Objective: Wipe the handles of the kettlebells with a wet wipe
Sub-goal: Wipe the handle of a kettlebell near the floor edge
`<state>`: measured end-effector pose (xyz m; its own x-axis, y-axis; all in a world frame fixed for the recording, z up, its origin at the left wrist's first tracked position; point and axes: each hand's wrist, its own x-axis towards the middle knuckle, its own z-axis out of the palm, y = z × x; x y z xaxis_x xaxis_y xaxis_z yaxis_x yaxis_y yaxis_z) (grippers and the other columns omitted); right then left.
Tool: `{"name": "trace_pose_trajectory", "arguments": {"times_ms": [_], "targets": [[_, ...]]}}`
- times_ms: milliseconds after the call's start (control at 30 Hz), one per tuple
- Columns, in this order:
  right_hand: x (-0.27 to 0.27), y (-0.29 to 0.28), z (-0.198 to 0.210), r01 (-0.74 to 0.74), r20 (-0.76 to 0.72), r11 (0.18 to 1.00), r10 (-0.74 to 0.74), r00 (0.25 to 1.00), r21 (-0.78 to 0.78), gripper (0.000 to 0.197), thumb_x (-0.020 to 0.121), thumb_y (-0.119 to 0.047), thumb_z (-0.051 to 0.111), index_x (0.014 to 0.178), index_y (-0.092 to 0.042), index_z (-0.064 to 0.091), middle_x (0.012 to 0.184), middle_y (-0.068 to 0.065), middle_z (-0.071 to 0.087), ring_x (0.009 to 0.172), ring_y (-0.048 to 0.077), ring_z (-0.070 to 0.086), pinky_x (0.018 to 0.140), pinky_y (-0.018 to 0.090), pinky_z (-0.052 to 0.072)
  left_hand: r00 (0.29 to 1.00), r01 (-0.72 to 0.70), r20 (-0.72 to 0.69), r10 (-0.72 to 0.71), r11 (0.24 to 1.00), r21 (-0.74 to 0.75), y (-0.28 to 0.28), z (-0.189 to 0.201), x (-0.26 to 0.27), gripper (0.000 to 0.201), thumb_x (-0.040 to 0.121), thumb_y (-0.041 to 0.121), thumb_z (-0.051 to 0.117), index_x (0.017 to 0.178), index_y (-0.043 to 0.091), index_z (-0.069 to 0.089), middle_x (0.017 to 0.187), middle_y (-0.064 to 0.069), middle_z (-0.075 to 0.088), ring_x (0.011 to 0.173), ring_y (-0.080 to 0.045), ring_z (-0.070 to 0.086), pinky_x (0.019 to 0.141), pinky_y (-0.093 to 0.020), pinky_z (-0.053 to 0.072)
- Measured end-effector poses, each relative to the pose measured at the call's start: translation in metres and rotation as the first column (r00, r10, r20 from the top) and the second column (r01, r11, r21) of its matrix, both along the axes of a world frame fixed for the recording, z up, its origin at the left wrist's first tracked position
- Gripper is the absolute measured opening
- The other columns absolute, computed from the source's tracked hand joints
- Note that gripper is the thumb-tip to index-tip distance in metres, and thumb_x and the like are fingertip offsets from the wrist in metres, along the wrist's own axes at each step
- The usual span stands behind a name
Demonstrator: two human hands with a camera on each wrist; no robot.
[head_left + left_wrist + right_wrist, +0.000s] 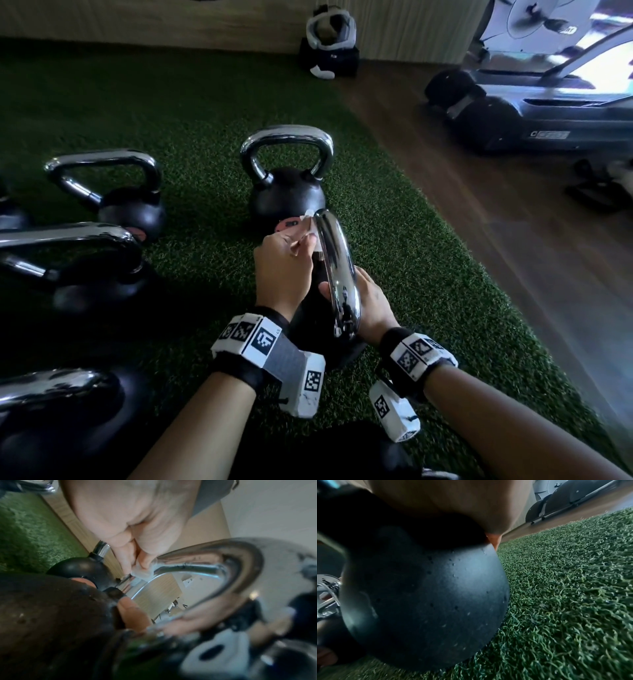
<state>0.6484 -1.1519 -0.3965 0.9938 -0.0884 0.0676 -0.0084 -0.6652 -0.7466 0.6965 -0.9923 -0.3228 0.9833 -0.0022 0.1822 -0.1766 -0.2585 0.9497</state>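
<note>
A black kettlebell (428,595) stands on green turf just in front of me, its chrome handle (337,274) running away from me. My left hand (306,241) pinches a small white wet wipe (310,221) against the far end of that handle; the left wrist view shows the wet wipe (142,572) pressed on the chrome handle (223,561). My right hand (368,303) grips the kettlebell at the near base of the handle, thumb inside the loop, palm over the ball. Most of its fingers are hidden.
Another kettlebell (287,192) stands right behind the held one, and several more (130,205) sit to the left on the turf (205,113). A treadmill (548,113) stands on the wood floor (479,222) at right. Headgear on a black box (330,44) stands by the far wall.
</note>
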Motion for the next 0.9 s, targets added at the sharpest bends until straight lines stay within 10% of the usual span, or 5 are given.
{"name": "trace_pose_trajectory", "arguments": {"times_ms": [200, 467, 900], "targets": [[0.002, -0.001, -0.002, -0.003, 0.017, 1.000, 0.003, 1.000, -0.014, 0.049, 0.091, -0.037, 0.073, 0.135, -0.019, 0.059, 0.126, 0.001, 0.061, 0.115, 0.021, 0.060, 0.103, 0.045, 0.050, 0.973, 0.068, -0.188, -0.135, 0.943, -0.326, 0.008, 0.004, 0.017, 0.033, 0.091, 0.006, 0.070, 0.124, 0.008, 0.074, 0.120, -0.005, 0.077, 0.118, -0.020, 0.071, 0.109, -0.049, 0.052], [0.004, -0.002, -0.007, 0.002, 0.046, 1.000, -0.002, 0.999, -0.012, 0.046, 0.091, -0.035, 0.074, 0.133, -0.021, 0.061, 0.125, -0.003, 0.062, 0.115, 0.017, 0.060, 0.102, 0.042, 0.050, 0.973, 0.036, -0.178, -0.148, 0.857, -0.515, 0.008, 0.018, -0.008, 0.027, 0.093, 0.001, 0.072, 0.112, 0.020, 0.079, 0.116, -0.006, 0.078, 0.115, -0.021, 0.072, 0.108, -0.045, 0.053], [-0.001, 0.000, 0.003, -0.027, 0.050, 0.999, 0.025, 0.998, 0.026, 0.062, 0.086, -0.053, 0.058, 0.136, -0.017, 0.060, 0.128, 0.001, 0.061, 0.113, 0.017, 0.060, 0.101, 0.038, 0.049, 0.926, 0.119, -0.216, -0.310, 0.782, -0.612, 0.027, 0.022, -0.046, 0.016, 0.070, 0.013, 0.080, 0.085, 0.007, 0.079, 0.085, -0.014, 0.079, 0.076, -0.019, 0.078, 0.072, -0.026, 0.063]]}}
